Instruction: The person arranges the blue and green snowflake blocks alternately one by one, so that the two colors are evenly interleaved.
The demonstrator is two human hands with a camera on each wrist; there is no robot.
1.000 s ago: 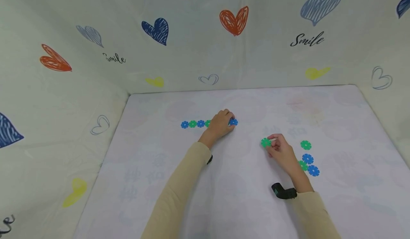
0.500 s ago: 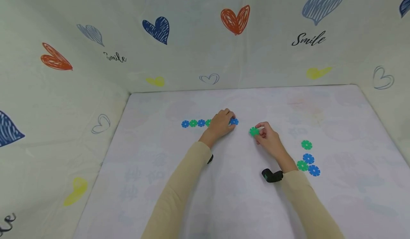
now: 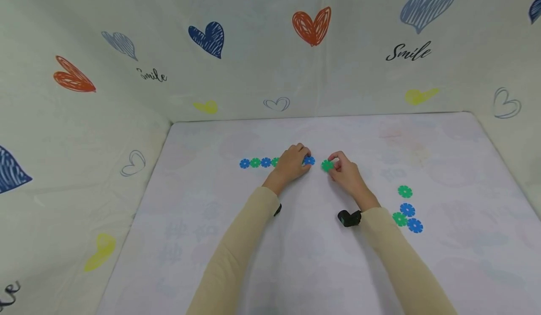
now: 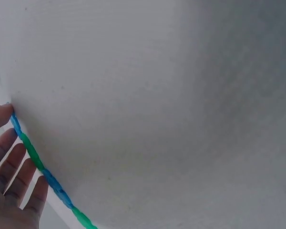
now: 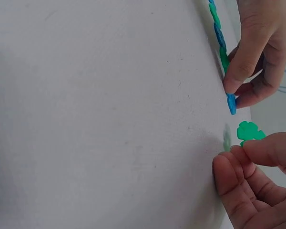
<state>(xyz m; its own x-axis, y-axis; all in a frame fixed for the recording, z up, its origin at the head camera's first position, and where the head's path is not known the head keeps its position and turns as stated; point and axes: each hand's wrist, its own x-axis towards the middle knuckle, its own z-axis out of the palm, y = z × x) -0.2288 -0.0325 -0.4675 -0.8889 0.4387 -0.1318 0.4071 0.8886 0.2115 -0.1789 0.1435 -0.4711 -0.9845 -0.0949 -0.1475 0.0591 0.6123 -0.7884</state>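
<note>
The left hand (image 3: 290,164) pinched the blue snowflake disc (image 3: 311,160) ending a blue-and-green disc chain (image 3: 255,163), which ran leftward from its fingers, partly hidden behind them. The right hand (image 3: 348,176) pinched a green snowflake disc (image 3: 327,165), jutting from its fingertips towards the blue one, near but apart. Four loose discs (image 3: 407,209) lay well right of those fingers.

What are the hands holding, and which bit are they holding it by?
The right hand pinches a green disc by one edge. The left hand pinches the blue disc ending the row, across its opposite edges.
</note>
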